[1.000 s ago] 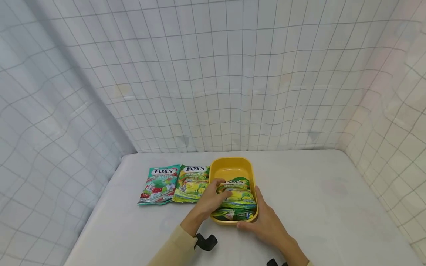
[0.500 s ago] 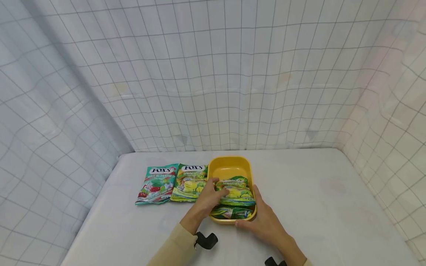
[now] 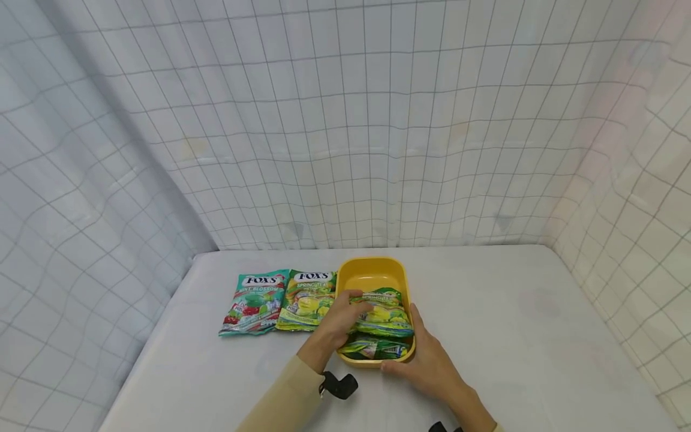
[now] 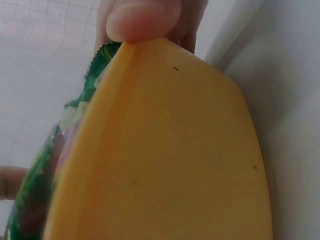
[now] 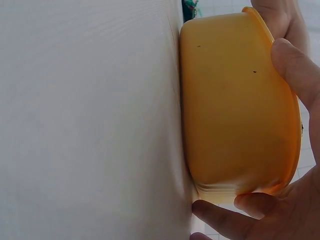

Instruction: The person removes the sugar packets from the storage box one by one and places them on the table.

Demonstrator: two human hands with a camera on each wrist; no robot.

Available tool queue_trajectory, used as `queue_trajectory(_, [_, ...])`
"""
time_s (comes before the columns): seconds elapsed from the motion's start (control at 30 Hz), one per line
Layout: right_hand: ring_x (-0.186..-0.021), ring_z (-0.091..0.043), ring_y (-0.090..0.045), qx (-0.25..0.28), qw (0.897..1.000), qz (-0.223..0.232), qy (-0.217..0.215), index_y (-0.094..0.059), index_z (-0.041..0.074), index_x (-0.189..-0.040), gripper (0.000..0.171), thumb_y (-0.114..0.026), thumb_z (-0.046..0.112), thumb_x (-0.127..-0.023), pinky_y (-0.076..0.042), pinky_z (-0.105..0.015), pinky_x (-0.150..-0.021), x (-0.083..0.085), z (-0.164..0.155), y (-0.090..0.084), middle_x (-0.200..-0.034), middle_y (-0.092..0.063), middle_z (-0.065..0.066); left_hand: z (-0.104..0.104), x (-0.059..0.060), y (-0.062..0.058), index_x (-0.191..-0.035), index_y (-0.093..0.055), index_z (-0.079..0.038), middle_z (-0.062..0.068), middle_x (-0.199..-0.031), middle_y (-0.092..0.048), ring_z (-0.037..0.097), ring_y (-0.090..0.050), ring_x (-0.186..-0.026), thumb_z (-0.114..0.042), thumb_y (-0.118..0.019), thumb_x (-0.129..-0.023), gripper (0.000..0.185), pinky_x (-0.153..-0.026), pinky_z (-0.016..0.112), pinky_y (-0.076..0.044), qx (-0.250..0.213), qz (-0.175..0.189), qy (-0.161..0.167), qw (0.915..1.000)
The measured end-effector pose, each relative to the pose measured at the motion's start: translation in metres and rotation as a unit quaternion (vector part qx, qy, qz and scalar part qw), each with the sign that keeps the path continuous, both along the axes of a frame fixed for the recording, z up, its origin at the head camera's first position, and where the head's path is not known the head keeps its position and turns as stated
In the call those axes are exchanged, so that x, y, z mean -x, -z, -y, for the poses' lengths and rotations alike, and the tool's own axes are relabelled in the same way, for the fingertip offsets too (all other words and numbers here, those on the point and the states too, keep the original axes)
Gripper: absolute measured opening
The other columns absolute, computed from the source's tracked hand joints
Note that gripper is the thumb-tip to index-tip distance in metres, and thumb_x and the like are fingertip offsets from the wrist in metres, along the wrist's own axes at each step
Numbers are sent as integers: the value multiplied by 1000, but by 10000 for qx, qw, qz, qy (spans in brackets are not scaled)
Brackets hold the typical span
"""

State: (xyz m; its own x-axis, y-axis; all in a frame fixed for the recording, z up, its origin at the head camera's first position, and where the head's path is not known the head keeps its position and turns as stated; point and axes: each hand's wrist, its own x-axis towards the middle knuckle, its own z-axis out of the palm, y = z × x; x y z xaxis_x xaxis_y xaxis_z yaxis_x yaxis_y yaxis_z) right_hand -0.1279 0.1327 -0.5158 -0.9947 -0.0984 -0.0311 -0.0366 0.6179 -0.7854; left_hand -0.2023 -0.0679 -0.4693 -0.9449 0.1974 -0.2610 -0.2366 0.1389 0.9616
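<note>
Candy bag (image 3: 384,312) under left hand (image 3: 339,321) — in yellow tub (image 3: 372,277).

soft, even, bright light fills the head view, with only faint shadows under the hands on the white counter (image 3: 513,336). the grid backdrop bows at the edges from wide-lens distortion. both wrist views sit very close: the yellow tub (image 4: 165,165) is soft and blurred, and a thumb (image 4: 142,19) is out of focus.
</note>
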Motion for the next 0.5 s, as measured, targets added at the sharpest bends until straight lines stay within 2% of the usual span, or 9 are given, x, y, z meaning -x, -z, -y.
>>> queue_trajectory(0.13, [-137,-38,-46,55,10000,-67,-28,-8,13,-165,134,-84,67,-69,-41,-57,-107,0,-1,1,-159,-36,-18,-2,3,0,-145,-45,2,25,-146,-42,43,-41,-133,-17,-67,-97,56,-107,62,-35,-140,32,-73,9999])
queue_trajectory(0.23, [-137,-38,-46,71,9999,-92,-45,-8,13,-165,133,-84,66,-70,-41,-58,-107,0,-2,1,-160,-36,-18,-3,5,2,-142,-49,1,24,-142,-46,41,-46,-128,-16,-68,-97,52,-104,59,-40,-133,-33,-102,9999])
queue_trajectory(0.37, [-136,-39,-46,95,9999,-111,-63,-8,13,-165,134,-85,65,-69,-41,-58,-106,-1,-2,1,-159,-36,-19,-4,7,6,-138,-54,0,22,-137,-50,34,-55,-114,-11,-70,-96,47,-94,48,-48,-203,-46,-36,9998])
queue_trajectory(0.5, [-135,-38,-48,100,9999,-94,-46,-8,13,-165,134,-84,67,-69,-42,-57,-105,0,-1,1,-158,-38,-18,-4,8,9,-137,-55,0,21,-132,-53,27,-60,-99,-7,-70,-95,45,-82,37,-53,-477,-42,78,9988])
